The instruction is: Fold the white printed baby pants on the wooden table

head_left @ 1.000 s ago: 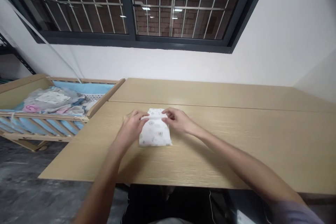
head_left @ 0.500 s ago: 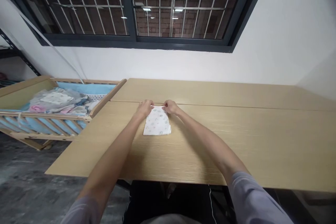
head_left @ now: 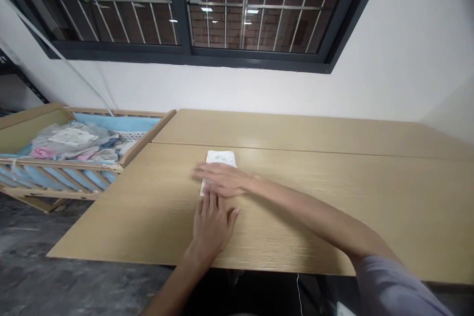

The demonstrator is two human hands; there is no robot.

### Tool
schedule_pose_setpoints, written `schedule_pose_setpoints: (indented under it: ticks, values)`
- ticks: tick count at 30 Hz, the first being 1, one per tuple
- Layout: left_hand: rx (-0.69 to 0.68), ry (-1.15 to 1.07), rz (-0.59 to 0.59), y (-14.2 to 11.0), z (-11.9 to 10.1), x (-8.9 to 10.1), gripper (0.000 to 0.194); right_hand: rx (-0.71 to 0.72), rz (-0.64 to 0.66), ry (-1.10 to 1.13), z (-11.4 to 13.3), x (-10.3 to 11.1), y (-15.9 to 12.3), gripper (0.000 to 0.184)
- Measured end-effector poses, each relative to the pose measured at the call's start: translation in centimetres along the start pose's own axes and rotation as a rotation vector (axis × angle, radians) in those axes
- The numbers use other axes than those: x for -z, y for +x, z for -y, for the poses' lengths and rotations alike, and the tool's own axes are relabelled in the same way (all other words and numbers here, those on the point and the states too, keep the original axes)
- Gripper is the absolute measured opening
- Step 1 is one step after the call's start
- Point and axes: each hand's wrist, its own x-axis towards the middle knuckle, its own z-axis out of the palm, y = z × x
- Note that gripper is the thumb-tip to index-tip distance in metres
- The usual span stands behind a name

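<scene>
A small folded white cloth [head_left: 221, 157] with a faint grey print lies flat on the wooden table [head_left: 314, 197]. Across its middle lies my right hand [head_left: 222, 178], stretched out flat, palm down and a little blurred; it hides much of the cloth. Below it, my left hand [head_left: 213, 224] rests palm down with fingers pointing away from me and thumb out to the side. Its fingertips reach the cloth's near edge, just under the right hand. Neither hand grips anything.
Left of the table stands a wooden crib [head_left: 148, 138] with blue lining. Inside it lies a heap of clothes and plastic bags [head_left: 72, 137]. A barred window [head_left: 185, 54] is set in the white wall behind. A white cord [head_left: 298, 291] hangs below the table's front edge.
Both hands have let go of the cloth's far corners. My right hand has swept left and nearer onto the cloth, and my left hand has drawn back to its near edge.
</scene>
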Motion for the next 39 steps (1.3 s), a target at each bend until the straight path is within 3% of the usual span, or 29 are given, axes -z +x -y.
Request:
schedule_pose_setpoints:
  ticks: [3,7,15,19,24,29,34,39]
  values:
    - [0.010,0.007,0.006,-0.6,0.1,-0.9,0.055,0.101,0.121,0.055,0.8,-1.8,0.0,0.058]
    - [0.015,0.004,-0.011,-0.7,0.4,-0.9,0.050,0.007,0.227,0.142,-0.5,-3.5,-0.2,0.060]
    - [-0.011,0.010,-0.050,-0.8,0.8,-1.2,0.058,-0.166,0.155,0.077,-7.1,-3.1,0.4,0.060]
    - [-0.012,0.023,-0.063,-0.8,0.9,-1.4,0.056,-0.187,0.105,0.044,-10.6,-2.5,0.7,0.060]
    - [0.000,-0.003,-0.035,-0.8,0.7,-1.2,0.056,-0.300,0.089,-0.007,-12.7,-2.3,1.0,0.067]
    - [-0.027,-0.072,0.007,-0.5,1.7,-0.7,0.054,-0.359,0.028,0.026,-11.0,-1.0,0.5,0.071]
    - [-0.149,-0.256,0.064,0.9,5.1,0.8,0.036,-0.347,-0.138,0.011,-5.8,1.8,-2.1,0.061]
    - [-0.173,-0.308,0.042,2.5,8.1,1.7,0.029,-0.262,-0.028,0.030,-1.0,1.8,-5.5,0.042]
